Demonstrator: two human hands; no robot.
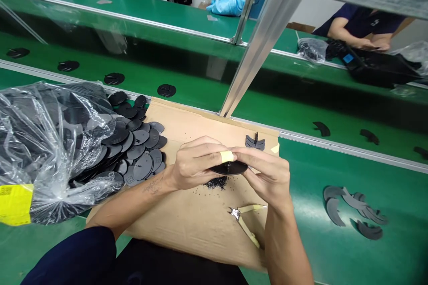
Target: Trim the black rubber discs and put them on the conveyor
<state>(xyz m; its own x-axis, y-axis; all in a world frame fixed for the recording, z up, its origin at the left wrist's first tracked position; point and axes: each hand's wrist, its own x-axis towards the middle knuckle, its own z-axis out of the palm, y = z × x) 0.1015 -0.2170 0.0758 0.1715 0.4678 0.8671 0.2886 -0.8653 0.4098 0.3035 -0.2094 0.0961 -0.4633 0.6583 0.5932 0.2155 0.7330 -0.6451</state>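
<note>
My left hand (197,162) and my right hand (267,176) together pinch a black plastic disc (229,168) by its edges, held flat above a cardboard sheet (187,227). A beige tape wrap (226,156) circles one finger of my left hand. Below the disc lies a small heap of black plastic crumbs (216,182). Yellow-handled side cutters (245,223) rest on the cardboard near my right wrist. To the left, a pile of black discs (140,149) spills from a clear plastic bag (50,151). A small stack of dark curved pieces (254,141) stands just beyond my hands.
Green conveyor belts with aluminium rails run across the view, and an upright metal strut (257,49) rises from the near rail. Grey curved pieces (351,209) lie on the belt at right. Black discs (113,79) sit on the far belt. A co-worker (361,26) handles something at top right.
</note>
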